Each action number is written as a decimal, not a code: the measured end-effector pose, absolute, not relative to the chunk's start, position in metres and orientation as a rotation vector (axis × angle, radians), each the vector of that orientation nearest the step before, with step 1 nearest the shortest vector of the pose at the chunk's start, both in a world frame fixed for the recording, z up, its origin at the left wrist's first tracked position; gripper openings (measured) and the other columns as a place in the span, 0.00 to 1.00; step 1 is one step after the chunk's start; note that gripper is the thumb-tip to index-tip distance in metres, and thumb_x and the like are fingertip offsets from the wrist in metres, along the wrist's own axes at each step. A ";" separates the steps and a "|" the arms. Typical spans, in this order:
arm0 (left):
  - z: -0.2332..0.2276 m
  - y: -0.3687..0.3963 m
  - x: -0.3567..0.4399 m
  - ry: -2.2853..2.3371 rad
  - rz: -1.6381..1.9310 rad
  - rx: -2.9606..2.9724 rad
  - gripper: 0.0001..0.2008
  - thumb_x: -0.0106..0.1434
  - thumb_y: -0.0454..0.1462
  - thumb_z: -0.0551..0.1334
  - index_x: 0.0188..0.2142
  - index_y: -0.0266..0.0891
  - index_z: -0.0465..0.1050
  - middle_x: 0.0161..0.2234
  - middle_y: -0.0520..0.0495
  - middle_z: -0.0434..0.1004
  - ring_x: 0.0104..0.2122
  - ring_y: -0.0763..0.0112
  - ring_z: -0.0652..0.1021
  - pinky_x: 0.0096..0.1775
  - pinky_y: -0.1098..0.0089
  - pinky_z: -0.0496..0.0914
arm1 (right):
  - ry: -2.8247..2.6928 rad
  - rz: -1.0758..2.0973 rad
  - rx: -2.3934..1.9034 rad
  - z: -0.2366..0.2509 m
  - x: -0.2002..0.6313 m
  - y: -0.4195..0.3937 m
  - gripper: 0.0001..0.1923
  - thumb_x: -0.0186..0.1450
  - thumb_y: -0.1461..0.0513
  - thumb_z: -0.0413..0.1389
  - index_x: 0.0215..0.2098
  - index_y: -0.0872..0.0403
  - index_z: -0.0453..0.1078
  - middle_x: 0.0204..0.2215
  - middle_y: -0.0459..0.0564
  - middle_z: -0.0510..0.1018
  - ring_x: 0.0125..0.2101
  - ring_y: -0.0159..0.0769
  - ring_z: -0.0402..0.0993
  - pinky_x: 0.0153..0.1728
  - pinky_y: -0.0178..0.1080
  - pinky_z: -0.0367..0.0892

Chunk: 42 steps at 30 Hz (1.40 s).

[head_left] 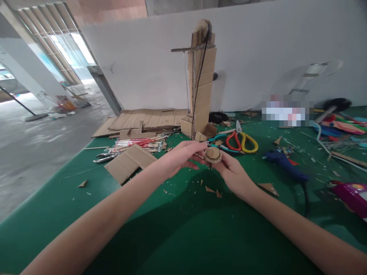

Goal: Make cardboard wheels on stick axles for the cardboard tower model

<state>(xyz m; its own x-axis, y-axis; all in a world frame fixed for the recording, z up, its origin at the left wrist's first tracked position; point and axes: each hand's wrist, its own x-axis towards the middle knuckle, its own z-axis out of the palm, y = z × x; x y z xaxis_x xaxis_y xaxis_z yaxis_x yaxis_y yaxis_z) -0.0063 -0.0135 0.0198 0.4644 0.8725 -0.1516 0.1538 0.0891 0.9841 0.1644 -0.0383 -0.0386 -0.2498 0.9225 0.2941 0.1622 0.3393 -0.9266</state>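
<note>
Pinching: left hand (pixel 180 157) and right hand (pixel 231 170) both clamped on a round cardboard disc (pixel 212 154), fingertips meeting | disc held between hands, above green desk (pixel 183 229) | cardboard tower (pixel 200 80) and scissors (pixel 242 140) beyond.

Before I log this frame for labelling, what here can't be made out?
All in the head view:
- Cardboard disc: its underside and rim are covered by fingers of the left hand and right hand.
- Blurred patch: pixelated; what lies there is unreadable.
- Pink object: cut off by the right edge.
- Blue glue gun: its tip is too small to tell.
</note>
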 end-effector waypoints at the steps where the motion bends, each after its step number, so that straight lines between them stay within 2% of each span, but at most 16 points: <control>1: 0.021 -0.016 -0.003 0.939 0.656 1.343 0.14 0.59 0.45 0.59 0.36 0.36 0.72 0.34 0.43 0.74 0.33 0.69 0.75 0.29 0.70 0.69 | -1.690 0.978 -1.009 -0.036 0.164 -0.040 0.08 0.66 0.58 0.49 0.39 0.52 0.67 0.34 0.48 0.73 0.38 0.37 0.68 0.42 0.42 0.64; 5: 0.020 -0.021 0.002 0.898 0.651 1.220 0.08 0.57 0.41 0.62 0.32 0.37 0.70 0.32 0.46 0.72 0.31 0.72 0.73 0.30 0.70 0.70 | -1.743 0.917 -1.025 -0.031 0.164 -0.043 0.09 0.66 0.60 0.47 0.39 0.52 0.68 0.34 0.48 0.74 0.37 0.36 0.69 0.41 0.40 0.64; 12: 0.011 -0.020 0.004 0.856 0.716 1.131 0.05 0.59 0.36 0.61 0.31 0.36 0.67 0.31 0.47 0.70 0.31 0.73 0.74 0.30 0.71 0.71 | -1.764 0.869 -1.046 -0.038 0.166 -0.040 0.11 0.66 0.59 0.47 0.39 0.53 0.69 0.32 0.47 0.74 0.34 0.36 0.69 0.37 0.39 0.65; 21: 0.002 -0.016 -0.007 0.726 0.618 1.126 0.05 0.59 0.37 0.62 0.31 0.38 0.68 0.32 0.48 0.71 0.33 0.73 0.75 0.35 0.68 0.71 | -1.741 1.038 -1.007 -0.035 0.171 -0.038 0.10 0.63 0.57 0.51 0.30 0.54 0.69 0.27 0.47 0.72 0.30 0.34 0.68 0.32 0.38 0.66; 27: -0.002 -0.012 -0.012 0.634 0.622 1.148 0.05 0.60 0.39 0.61 0.30 0.39 0.70 0.31 0.50 0.70 0.35 0.74 0.73 0.36 0.70 0.70 | -1.582 1.096 -1.000 -0.027 0.174 -0.034 0.07 0.60 0.59 0.55 0.35 0.53 0.68 0.28 0.46 0.71 0.27 0.31 0.66 0.24 0.35 0.62; 33: -0.012 -0.004 -0.020 0.582 0.670 1.126 0.05 0.59 0.39 0.62 0.34 0.41 0.73 0.34 0.49 0.70 0.34 0.74 0.73 0.36 0.70 0.70 | -1.227 1.239 -0.951 -0.024 0.187 -0.027 0.06 0.57 0.61 0.57 0.33 0.53 0.69 0.31 0.48 0.71 0.33 0.34 0.69 0.26 0.35 0.65; 37: -0.017 -0.004 -0.020 0.621 0.633 1.193 0.09 0.58 0.39 0.63 0.39 0.42 0.72 0.35 0.48 0.71 0.36 0.72 0.73 0.38 0.69 0.70 | -1.097 1.267 -0.861 -0.020 0.189 -0.024 0.03 0.58 0.62 0.56 0.31 0.51 0.71 0.32 0.46 0.72 0.34 0.32 0.69 0.33 0.36 0.67; 42: -0.014 -0.007 -0.015 0.624 0.696 1.217 0.11 0.58 0.41 0.64 0.38 0.39 0.72 0.35 0.48 0.72 0.36 0.72 0.73 0.37 0.69 0.69 | -1.231 1.253 -0.894 -0.026 0.188 -0.027 0.06 0.59 0.62 0.56 0.36 0.51 0.72 0.34 0.46 0.72 0.35 0.31 0.68 0.35 0.37 0.65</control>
<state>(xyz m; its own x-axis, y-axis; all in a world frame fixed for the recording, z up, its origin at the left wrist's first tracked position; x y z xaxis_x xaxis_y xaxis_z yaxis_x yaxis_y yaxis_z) -0.0147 -0.0067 -0.0144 0.6425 0.7640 -0.0595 -0.1425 0.1954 0.9703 0.1883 -0.0265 -0.0261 -0.1036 0.9792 0.1747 -0.1917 0.1527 -0.9695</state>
